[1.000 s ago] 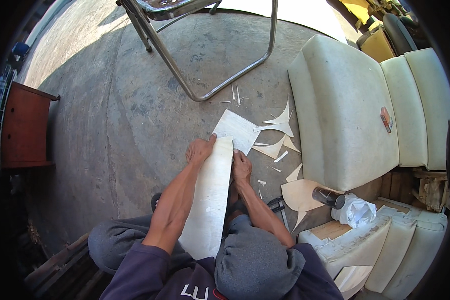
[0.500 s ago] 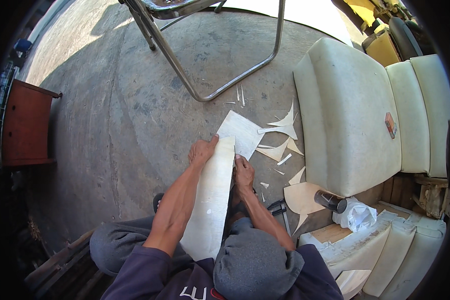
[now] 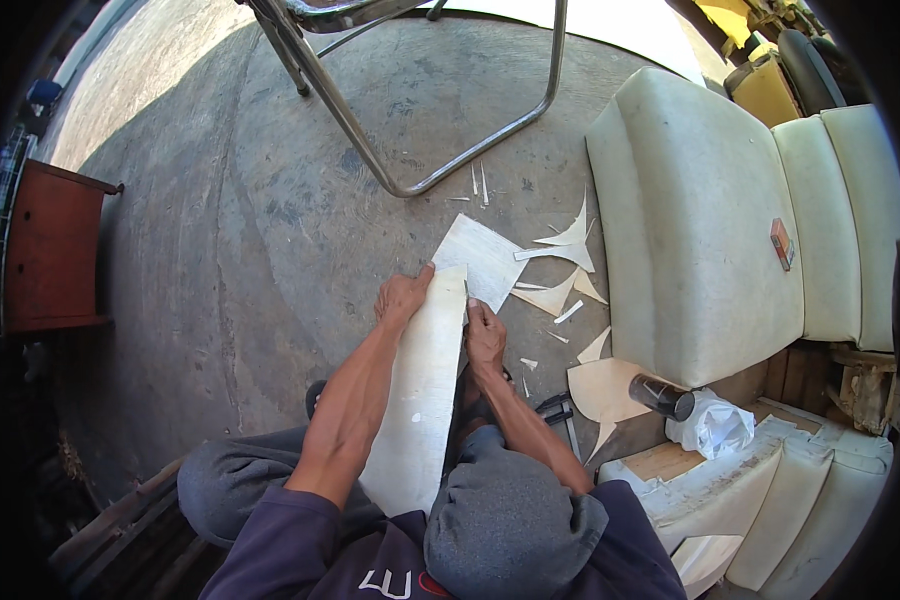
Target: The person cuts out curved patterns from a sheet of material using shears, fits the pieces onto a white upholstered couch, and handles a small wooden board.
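Observation:
A long pale strip of sheet material (image 3: pixel 420 390) runs from my lap out over the concrete floor. My left hand (image 3: pixel 402 297) grips its far left edge near the top corner. On the strip's right edge, my right hand (image 3: pixel 484 338) is closed, holding it. A second pale rectangular sheet (image 3: pixel 482 258) lies on the floor just beyond the strip's tip. Whether my right hand also holds a tool is hidden.
Pale offcuts (image 3: pixel 566 262) litter the floor to the right. A cream seat cushion (image 3: pixel 690 220) with a small orange box (image 3: pixel 780 243) lies beyond them. A metal chair frame (image 3: pixel 410 120) stands ahead, a red-brown cabinet (image 3: pixel 45 250) at left, a dark can (image 3: pixel 660 396) and white crumpled bag (image 3: pixel 712 425) lower right.
Both hands stay on the strip; they and the strip have shifted only slightly as my head moved.

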A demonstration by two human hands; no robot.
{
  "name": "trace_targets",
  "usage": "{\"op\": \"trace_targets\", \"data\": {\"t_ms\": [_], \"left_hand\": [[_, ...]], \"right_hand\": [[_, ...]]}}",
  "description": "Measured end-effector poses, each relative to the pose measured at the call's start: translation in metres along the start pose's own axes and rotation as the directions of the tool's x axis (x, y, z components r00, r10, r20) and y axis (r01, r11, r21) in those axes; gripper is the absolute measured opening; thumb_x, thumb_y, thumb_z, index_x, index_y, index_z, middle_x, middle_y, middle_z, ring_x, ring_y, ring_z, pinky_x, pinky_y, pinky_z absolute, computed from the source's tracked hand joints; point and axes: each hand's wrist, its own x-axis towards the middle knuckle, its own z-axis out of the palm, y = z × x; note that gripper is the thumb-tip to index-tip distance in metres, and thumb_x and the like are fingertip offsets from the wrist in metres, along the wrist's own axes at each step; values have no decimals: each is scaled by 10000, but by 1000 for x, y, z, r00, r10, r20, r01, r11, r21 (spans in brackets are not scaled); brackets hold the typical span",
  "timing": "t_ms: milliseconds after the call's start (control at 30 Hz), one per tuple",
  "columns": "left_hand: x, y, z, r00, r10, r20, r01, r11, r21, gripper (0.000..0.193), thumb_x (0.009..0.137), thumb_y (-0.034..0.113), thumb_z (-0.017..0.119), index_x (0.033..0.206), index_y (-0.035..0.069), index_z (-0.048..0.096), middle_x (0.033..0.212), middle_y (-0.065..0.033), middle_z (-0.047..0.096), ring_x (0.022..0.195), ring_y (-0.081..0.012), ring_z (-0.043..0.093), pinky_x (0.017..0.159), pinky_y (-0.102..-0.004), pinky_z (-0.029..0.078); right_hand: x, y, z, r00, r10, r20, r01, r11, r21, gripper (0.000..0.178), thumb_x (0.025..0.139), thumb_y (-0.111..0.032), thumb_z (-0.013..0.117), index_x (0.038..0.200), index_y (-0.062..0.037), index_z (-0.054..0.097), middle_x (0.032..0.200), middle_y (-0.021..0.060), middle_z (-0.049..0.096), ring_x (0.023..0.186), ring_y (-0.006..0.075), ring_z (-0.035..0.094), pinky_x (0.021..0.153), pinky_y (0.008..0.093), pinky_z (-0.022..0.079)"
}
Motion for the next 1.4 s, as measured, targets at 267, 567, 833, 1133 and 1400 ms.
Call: {"op": "trace_targets", "data": {"t_ms": [267,567,833,1133,1400], "left_hand": [[-3,1,1,1000,17,-6,-17,1000,-3,759,863,696,558,1096,1,757,1215,-288,677,1172,-440,637,982,-478,485],[-2,-2,2,999,4,-32,-5,1000,-10,756,859,695,571,1078,-3,761,1180,-297,685,1149,-450,646,956,-488,500],[-1,-4,4,999,25,-24,-25,1000,2,765,858,705,558,1064,-2,766,1171,-298,688,1140,-448,650,960,-484,496],[1,2,4,1000,2,7,-2,1000,18,787,855,712,547,1113,-2,753,1230,-288,671,1186,-437,629,983,-481,480],[8,-6,0,999,-34,17,34,999,2,811,862,710,528,1164,-15,732,1288,-283,646,1239,-436,599,1047,-473,444]], "right_hand": [[14,-2,2,999,-31,-30,30,998,-48,359,1014,-358,589,1155,-55,720,862,141,710,799,186,592,776,337,489],[-13,-1,0,996,-89,-27,90,996,5,353,1033,-315,578,1151,-14,721,808,21,636,749,117,519,695,276,449],[-20,-1,-5,1000,-23,6,23,998,50,377,1032,-339,581,1148,-8,721,776,-4,604,690,91,493,636,260,418],[-2,9,-21,995,59,-76,-51,992,112,365,1062,-343,530,1237,-50,661,670,-27,524,541,61,435,479,251,360],[-61,-23,-29,939,-334,76,343,913,-222,351,1042,-291,558,1337,-119,641,961,135,667,807,219,650,738,353,510]]}}
